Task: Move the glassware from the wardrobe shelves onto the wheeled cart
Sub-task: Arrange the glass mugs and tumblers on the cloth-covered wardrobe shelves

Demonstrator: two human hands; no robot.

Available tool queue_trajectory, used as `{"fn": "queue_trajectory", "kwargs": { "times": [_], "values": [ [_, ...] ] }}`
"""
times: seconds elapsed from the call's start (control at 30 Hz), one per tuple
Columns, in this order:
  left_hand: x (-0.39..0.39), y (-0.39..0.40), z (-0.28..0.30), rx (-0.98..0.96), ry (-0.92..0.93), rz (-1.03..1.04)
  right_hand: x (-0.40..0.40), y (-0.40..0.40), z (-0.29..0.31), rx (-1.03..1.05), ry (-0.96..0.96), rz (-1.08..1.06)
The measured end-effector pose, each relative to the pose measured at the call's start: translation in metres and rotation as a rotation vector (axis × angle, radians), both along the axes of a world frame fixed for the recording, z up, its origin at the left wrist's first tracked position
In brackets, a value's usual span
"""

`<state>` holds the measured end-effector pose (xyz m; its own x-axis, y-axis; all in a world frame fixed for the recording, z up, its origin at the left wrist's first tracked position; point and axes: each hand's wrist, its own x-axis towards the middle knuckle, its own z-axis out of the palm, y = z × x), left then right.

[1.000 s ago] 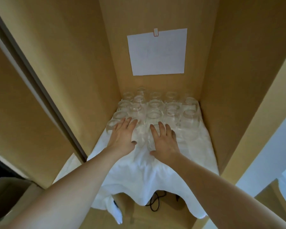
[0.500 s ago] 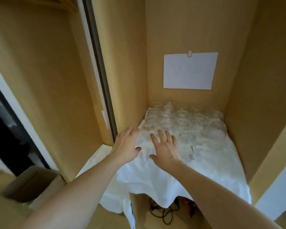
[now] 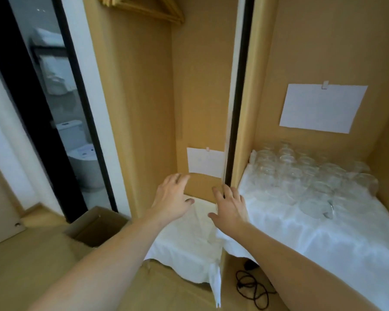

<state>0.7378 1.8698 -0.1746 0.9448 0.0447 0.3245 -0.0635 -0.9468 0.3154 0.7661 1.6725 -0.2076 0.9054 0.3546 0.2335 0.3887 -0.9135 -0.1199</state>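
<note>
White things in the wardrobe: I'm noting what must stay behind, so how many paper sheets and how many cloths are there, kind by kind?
White paper sheets: 2 (large sheet, small sheet)
White cloths: 2 (right shelf cloth, left shelf cloth)
Total: 4

At the right of the frame a wardrobe shelf (image 3: pixel 240 178) bears a white cloth (image 3: pixel 312 239) on which clustered clear glasses (image 3: pixel 301 176) stand toward the back.
</note>
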Motion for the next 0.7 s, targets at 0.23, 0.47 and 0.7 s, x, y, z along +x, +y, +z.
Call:
{"fn": "queue_trajectory", "kwargs": {
  "times": [0.23,0.47,0.7],
  "values": [
    [-0.025,0.070,-0.022,0.015,0.115,0.039,-0.029,0.061,-0.017,-0.020,0.103,-0.005],
    [-0.016,0.102,-0.046,0.006,0.177,0.056,-0.021,0.089,-0.032,-0.095,0.163,0.015],
    [0.015,0.136,-0.066,0.080,0.241,0.086,0.025,0.132,-0.052,-0.058,0.210,0.054]
  ]
}}
